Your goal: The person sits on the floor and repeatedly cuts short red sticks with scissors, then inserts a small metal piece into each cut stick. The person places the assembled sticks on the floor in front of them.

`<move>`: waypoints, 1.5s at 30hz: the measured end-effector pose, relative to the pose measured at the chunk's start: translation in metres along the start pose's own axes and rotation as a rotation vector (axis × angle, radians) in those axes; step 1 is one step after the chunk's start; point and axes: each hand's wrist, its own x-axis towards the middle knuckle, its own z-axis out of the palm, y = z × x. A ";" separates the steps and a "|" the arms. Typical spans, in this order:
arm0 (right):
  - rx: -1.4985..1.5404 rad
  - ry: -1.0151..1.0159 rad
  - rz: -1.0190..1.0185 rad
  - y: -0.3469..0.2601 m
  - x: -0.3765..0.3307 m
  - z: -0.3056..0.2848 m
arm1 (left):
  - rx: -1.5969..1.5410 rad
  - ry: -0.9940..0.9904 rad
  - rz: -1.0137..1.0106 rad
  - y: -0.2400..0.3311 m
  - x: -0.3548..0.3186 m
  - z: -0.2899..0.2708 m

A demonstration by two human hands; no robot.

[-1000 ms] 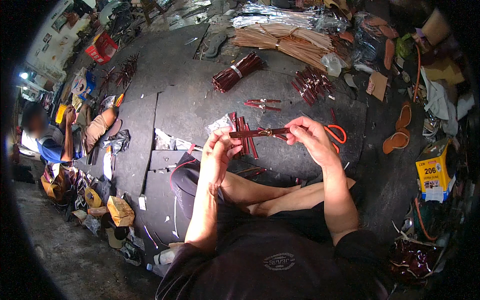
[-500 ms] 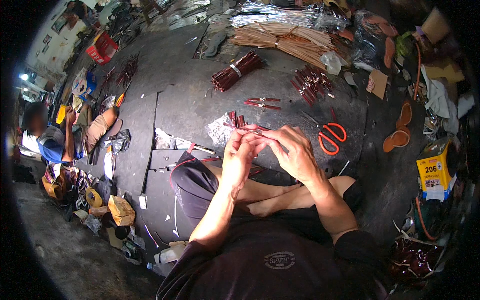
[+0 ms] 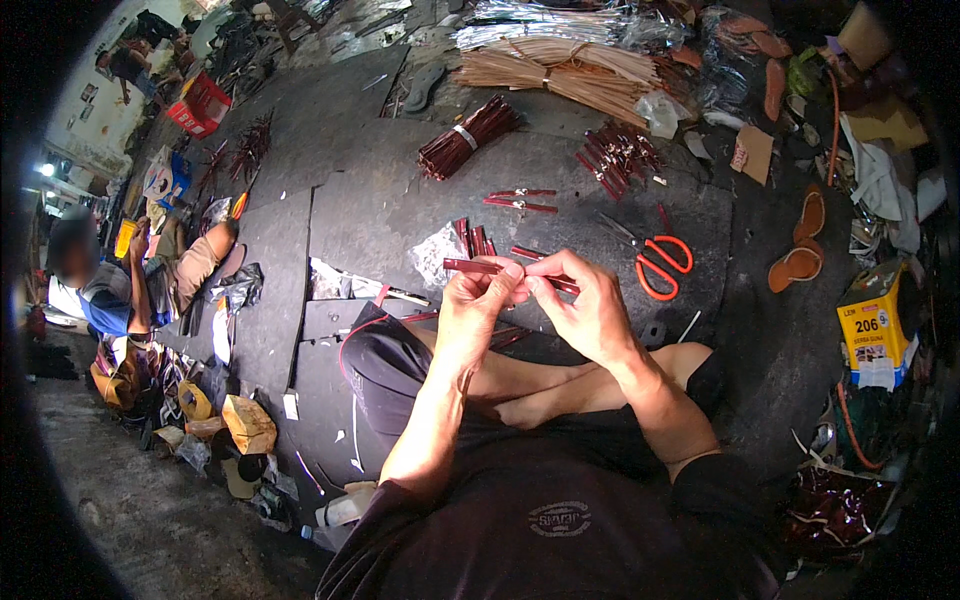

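Note:
My left hand (image 3: 478,305) and my right hand (image 3: 585,310) meet in front of my crossed legs, thumbs and fingers pinched on a narrow dark red strap (image 3: 468,266). One end juts out left of my left hand; its middle is hidden by the fingers. Just beyond my hands, short dark red strips (image 3: 473,240) lie next to a crumpled clear plastic bag (image 3: 436,252). Farther off are two straps with shiny metal pieces (image 3: 520,203). To the right of my right hand, scissors with orange handles (image 3: 663,268) lie on the dark mat.
A banded bundle of dark red strips (image 3: 465,138), a pile of straps with metal fittings (image 3: 618,160) and long tan strips (image 3: 560,80) lie at the far side. Sandals (image 3: 800,255) and a yellow can (image 3: 875,330) are at right. Another person (image 3: 105,285) sits at left.
The strap between my hands has turned, so its flat end now points left. My fingers have drawn closer together, and a dark red strip beyond them shows more.

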 end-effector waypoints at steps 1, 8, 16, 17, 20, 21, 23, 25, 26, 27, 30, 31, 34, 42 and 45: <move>0.071 -0.003 0.026 0.001 0.000 0.000 | 0.042 0.000 0.024 0.001 -0.001 0.001; 0.447 -0.133 0.288 0.014 0.004 -0.008 | 0.146 0.039 0.098 -0.004 -0.005 0.007; 0.446 -0.119 0.278 0.013 0.008 -0.012 | -0.050 0.122 0.080 -0.017 0.001 0.005; 0.445 -0.125 0.277 0.013 0.009 -0.016 | -0.157 0.125 0.058 -0.017 0.002 0.005; 0.224 -0.135 0.198 0.016 0.011 -0.020 | -0.114 0.139 0.086 -0.016 0.002 0.001; 0.130 -0.143 0.159 0.016 0.011 -0.020 | -0.038 0.144 0.110 -0.015 0.002 0.001; 0.133 -0.118 0.159 0.016 0.010 -0.018 | 0.053 0.182 0.177 -0.015 -0.001 0.007; 0.158 -0.126 0.174 0.015 0.009 -0.018 | 0.107 0.208 0.244 -0.015 -0.004 0.014; 0.183 -0.147 0.190 0.014 0.008 -0.018 | 0.064 0.185 0.291 -0.016 -0.005 0.017; 0.209 -0.168 0.206 0.013 0.007 -0.018 | 0.061 0.190 0.270 -0.016 -0.005 0.017; 0.221 -0.152 0.260 0.023 0.007 -0.010 | 0.017 0.213 0.215 -0.019 -0.001 0.014; 0.292 -0.125 0.278 0.024 0.008 -0.014 | -0.021 0.229 0.199 -0.019 0.001 0.012; 0.386 -0.104 0.309 0.021 0.012 -0.033 | -0.111 0.300 0.130 -0.015 0.008 -0.006; 0.547 -0.085 0.390 0.031 0.017 -0.067 | -0.238 0.112 0.021 0.003 0.006 -0.048; 0.775 -0.106 0.430 0.042 0.018 -0.062 | -0.323 0.049 -0.014 0.000 0.006 -0.052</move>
